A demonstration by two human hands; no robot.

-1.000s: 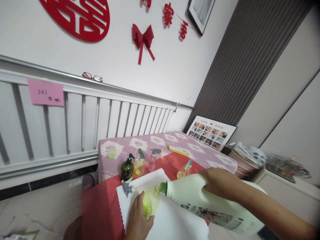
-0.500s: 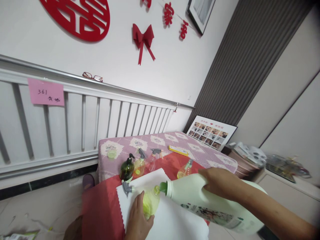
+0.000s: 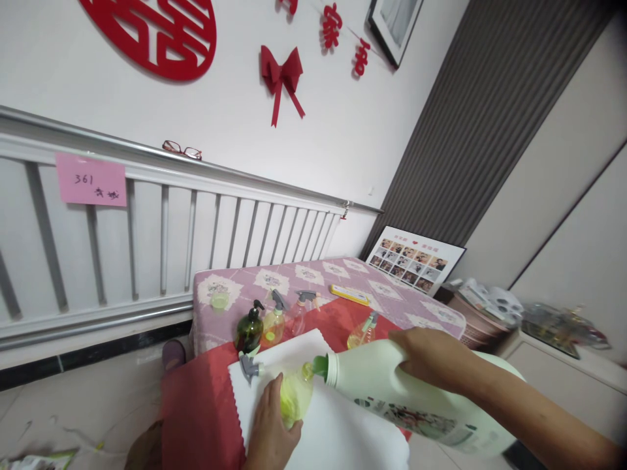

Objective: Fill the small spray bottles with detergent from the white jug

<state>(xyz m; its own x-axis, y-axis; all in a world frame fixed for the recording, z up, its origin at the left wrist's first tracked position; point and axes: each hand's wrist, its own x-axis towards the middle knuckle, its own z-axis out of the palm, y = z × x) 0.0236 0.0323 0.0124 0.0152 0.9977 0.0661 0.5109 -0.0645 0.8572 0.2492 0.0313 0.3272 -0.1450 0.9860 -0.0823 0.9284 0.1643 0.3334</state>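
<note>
My right hand (image 3: 434,359) grips the handle of a large white detergent jug (image 3: 392,395), tipped on its side with its green spout (image 3: 319,367) at the mouth of a small clear bottle (image 3: 295,395) holding yellow-green liquid. My left hand (image 3: 268,427) is wrapped round that small bottle, steadying it on a white cloth (image 3: 323,418). A grey spray head (image 3: 248,367) lies loose on the cloth just left of the bottle.
Beyond the cloth, on the red and pink-patterned table (image 3: 294,277), stand a dark green pump bottle (image 3: 249,329), three small spray bottles (image 3: 273,323), a green cap (image 3: 219,301) and a yellow strip (image 3: 349,294). A radiator (image 3: 161,228) lines the wall. Clutter sits at right.
</note>
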